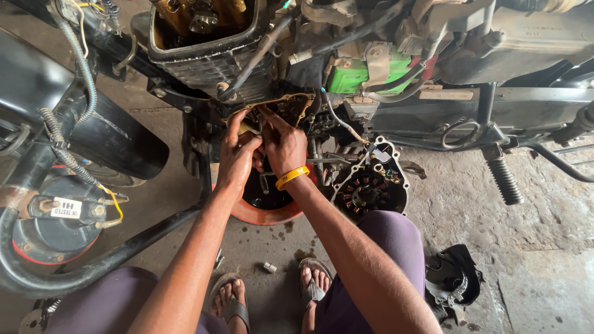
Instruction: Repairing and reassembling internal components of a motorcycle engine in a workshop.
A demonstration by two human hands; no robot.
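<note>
Workshop floor (532, 247): stained grey concrete, bare to the right of the hands, crowded to their left.

Motorcycle engine (210, 59): lying above the hands, side case open; gasket-edged opening (291, 105) directly at the fingertips.

Left hand (238, 154): fingers curled, pressed into the lower left of the opening beside the other hand; a small pale part shows at its fingertips, grip on it cannot be told.

Right hand (281, 143): fingers bent, tips inside the opening, touching the left hand; what it grasps is hidden. Yellow wristband (292, 177) on the wrist.

Orange drain pan (266, 207): under both wrists, holding dark oil.

Stator cover (370, 185): just right of the right forearm, hanging by wires, coils facing up.

Green battery (352, 74): up and right of the hands, behind hoses.

Footpeg (504, 179): well right of the hands.

Horn (59, 216) and black frame tube (124, 250): close along the left forearm, hemming that side.

Black cover (455, 281): on the floor beside the right knee.

Small socket (270, 267): between the sandalled feet.
</note>
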